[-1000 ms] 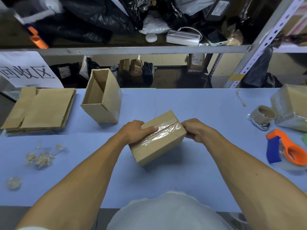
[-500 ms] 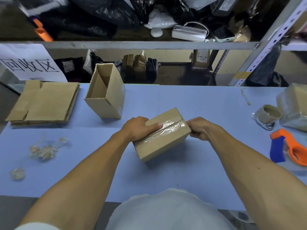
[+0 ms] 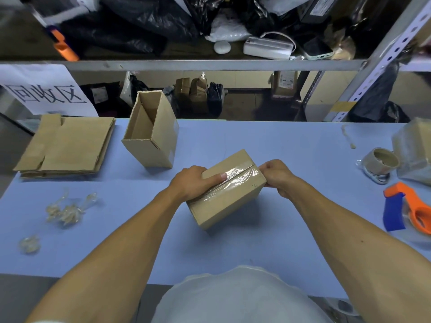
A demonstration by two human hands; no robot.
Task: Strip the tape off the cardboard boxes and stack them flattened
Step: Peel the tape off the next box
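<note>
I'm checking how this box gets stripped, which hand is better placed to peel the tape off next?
The right hand, probably. Its fingers are curled at the far end of the taped box, where the clear tape ends. The left hand grips the box's near-left side, steadying it.

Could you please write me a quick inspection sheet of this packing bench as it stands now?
Surface: blue table, visible parts flat.
Job's things: taped box at centre; open box upright behind it; flattened stack far left.
Clutter: tape scraps; tape roll; orange dispenser; wrapped parcel.
Grippers: left hand holds the box; right hand pinches at its far end.
Cables: nothing seen on the table.
Surroundings: cluttered shelf; paper sign.
</note>
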